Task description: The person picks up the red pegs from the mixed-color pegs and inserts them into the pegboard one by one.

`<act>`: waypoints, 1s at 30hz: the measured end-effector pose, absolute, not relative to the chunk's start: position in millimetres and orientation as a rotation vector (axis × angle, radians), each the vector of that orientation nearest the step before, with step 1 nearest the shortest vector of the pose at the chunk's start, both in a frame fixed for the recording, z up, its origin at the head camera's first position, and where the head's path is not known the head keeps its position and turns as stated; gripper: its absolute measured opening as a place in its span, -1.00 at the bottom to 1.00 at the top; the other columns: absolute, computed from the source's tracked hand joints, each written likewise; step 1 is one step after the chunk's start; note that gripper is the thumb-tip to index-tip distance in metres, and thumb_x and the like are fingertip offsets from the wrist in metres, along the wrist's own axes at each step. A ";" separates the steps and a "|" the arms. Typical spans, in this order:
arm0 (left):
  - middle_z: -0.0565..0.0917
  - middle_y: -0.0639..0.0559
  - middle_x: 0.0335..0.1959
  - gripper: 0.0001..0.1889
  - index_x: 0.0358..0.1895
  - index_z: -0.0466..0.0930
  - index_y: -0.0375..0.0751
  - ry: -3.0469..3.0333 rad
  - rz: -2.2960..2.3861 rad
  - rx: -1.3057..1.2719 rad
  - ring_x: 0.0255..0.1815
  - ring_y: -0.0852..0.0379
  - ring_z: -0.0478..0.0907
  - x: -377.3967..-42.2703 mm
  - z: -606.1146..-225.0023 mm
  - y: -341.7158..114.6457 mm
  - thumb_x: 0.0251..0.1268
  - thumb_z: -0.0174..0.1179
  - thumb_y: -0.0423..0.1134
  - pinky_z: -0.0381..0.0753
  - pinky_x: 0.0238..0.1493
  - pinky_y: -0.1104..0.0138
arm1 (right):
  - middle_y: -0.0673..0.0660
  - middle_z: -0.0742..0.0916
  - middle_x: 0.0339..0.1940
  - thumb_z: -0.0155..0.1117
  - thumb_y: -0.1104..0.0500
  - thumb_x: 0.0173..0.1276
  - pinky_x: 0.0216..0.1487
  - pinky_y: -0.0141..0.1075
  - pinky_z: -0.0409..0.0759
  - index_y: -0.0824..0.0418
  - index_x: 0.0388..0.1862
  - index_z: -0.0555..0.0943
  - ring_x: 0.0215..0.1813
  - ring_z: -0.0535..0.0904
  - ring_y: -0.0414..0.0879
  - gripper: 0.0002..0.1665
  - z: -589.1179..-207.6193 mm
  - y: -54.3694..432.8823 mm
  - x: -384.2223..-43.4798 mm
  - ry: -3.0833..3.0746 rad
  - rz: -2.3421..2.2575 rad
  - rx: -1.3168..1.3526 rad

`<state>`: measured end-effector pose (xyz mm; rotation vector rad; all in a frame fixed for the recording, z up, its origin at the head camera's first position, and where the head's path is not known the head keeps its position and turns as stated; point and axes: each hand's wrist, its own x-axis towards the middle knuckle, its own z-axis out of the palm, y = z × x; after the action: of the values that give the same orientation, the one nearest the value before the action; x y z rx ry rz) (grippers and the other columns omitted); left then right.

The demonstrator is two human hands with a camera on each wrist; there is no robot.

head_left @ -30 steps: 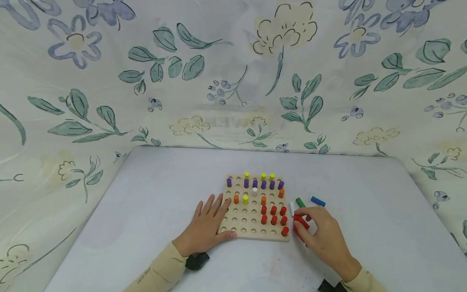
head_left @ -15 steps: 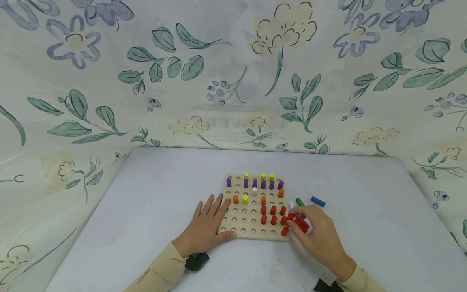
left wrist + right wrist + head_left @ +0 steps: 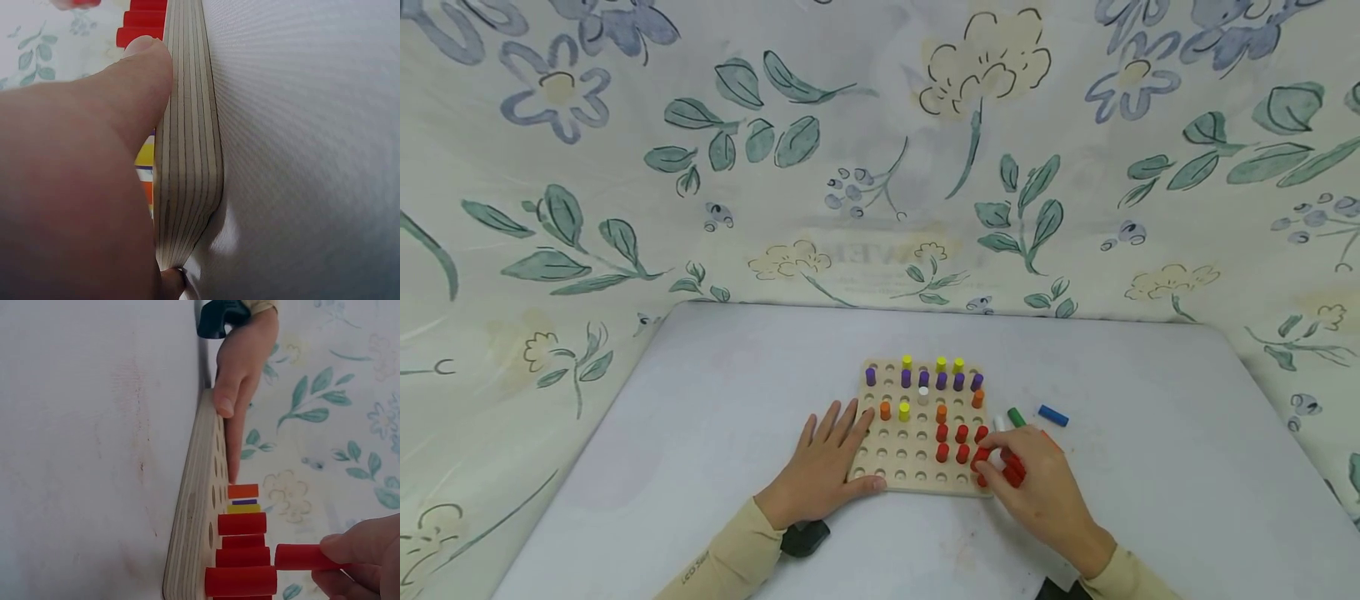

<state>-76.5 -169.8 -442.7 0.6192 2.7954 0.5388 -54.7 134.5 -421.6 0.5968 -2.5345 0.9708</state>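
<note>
A square wooden pegboard (image 3: 891, 482) lies on the table. My left hand (image 3: 823, 458) rests on its left side, fingers spread and straight, thumb along the front edge. In the left wrist view that thumb (image 3: 140, 81) presses against the layered board edge. My right hand (image 3: 1037, 475) pinches a red peg (image 3: 306, 557) between thumb and fingers, over the board's right side. The peg's end overlaps the tops of standing red pegs (image 3: 240, 582) in the right wrist view. Other red pegs (image 3: 1014, 471) show beneath the right hand, partly hidden by it.
Purple pegs (image 3: 942, 381), yellow pegs (image 3: 907, 362), orange pegs (image 3: 885, 411) and a white peg (image 3: 923, 396) stand in the board. Right of it lie a green peg (image 3: 1016, 417), a blue peg (image 3: 1053, 415) and another white peg (image 3: 998, 424). A floral cloth (image 3: 880, 233) hangs behind.
My right hand has picked up a red peg from beside the board and carried it left, over the right-hand column. My left hand has stayed in place.
</note>
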 end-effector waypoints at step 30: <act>-0.13 -0.24 0.65 -0.01 0.64 -0.09 -0.19 2.778 0.550 0.597 0.64 -0.27 -0.35 -75.7 -441.0 -168.9 0.39 0.06 0.35 -0.34 0.49 -0.26 | -0.06 0.71 -0.38 0.68 0.31 -0.04 -0.45 -0.47 0.41 0.12 -0.25 0.77 -0.35 0.44 -0.24 -0.66 -432.5 126.5 -54.5 -2.634 0.971 0.572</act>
<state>-75.7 -168.9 -441.0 0.5967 2.7784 0.5496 -54.5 126.5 -432.5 0.5723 -2.6345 0.9711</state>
